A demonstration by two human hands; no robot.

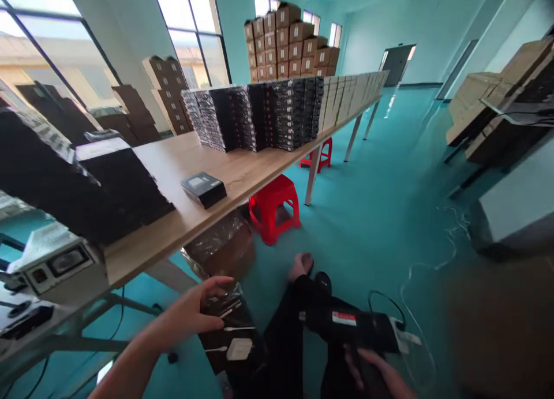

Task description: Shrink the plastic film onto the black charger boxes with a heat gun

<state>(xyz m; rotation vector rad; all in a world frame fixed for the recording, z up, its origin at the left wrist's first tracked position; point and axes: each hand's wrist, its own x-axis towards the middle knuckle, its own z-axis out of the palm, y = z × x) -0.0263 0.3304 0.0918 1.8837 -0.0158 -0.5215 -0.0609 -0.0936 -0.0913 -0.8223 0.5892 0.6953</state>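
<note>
My right hand (367, 364) is wrapped around the handle of a black heat gun (363, 328) with a red-and-white label; its nozzle points left, over my legs. My left hand (197, 312) is at the lower left, thumb and fingers spread apart and slightly curled. Just beneath and beside its fingertips is a black box (249, 318) printed with a white charger and cables, with shiny clear film near its top. Whether the fingers touch the box I cannot tell for sure. What the box rests on is hidden.
The wooden table (186, 211) carries a small stack of black boxes (203, 189), tall stacks of wrapped black boxes (277, 116) and white boxes (346, 99). Below stand a carton with clear plastic (225, 243) and a red stool (274, 208). A white cable (411, 283) crosses the floor.
</note>
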